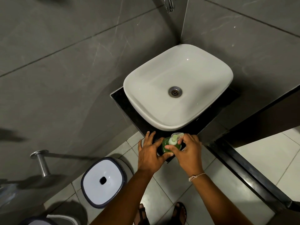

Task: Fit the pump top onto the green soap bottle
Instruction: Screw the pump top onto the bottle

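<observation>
The green soap bottle stands upright on the front corner of the black counter, just below the basin. A pale green pump top with a clear spout sits on its neck. My left hand wraps around the bottle's left side and steadies it. On the other side, my right hand has its fingers and thumb closed around the pump collar at the neck. Most of the bottle's lower body is hidden by both hands.
A white basin with a metal drain fills the counter behind the bottle. A tap hangs from the wall above. Below left on the tiled floor stands a white-lidded bin. A metal holder juts from the left wall.
</observation>
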A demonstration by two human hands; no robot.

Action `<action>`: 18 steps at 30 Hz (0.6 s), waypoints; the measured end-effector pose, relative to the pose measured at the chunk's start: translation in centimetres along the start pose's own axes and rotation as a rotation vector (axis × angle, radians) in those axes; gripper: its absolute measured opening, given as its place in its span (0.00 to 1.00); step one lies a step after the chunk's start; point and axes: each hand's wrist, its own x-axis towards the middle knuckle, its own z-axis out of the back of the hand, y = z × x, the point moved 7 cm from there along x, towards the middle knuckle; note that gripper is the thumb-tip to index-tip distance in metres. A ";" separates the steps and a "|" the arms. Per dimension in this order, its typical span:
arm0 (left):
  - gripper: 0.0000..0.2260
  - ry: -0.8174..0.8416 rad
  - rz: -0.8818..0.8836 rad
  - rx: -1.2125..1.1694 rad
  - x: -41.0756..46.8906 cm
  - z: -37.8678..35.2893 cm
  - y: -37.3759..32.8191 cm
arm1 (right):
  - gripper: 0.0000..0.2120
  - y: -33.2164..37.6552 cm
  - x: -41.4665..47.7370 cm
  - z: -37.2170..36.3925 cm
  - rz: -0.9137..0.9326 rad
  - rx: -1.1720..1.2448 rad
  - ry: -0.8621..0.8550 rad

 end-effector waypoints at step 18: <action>0.31 0.010 0.005 0.018 0.2 -0.1 0.0 | 0.19 0.7 -0.2 0.1 -0.076 0.017 -0.013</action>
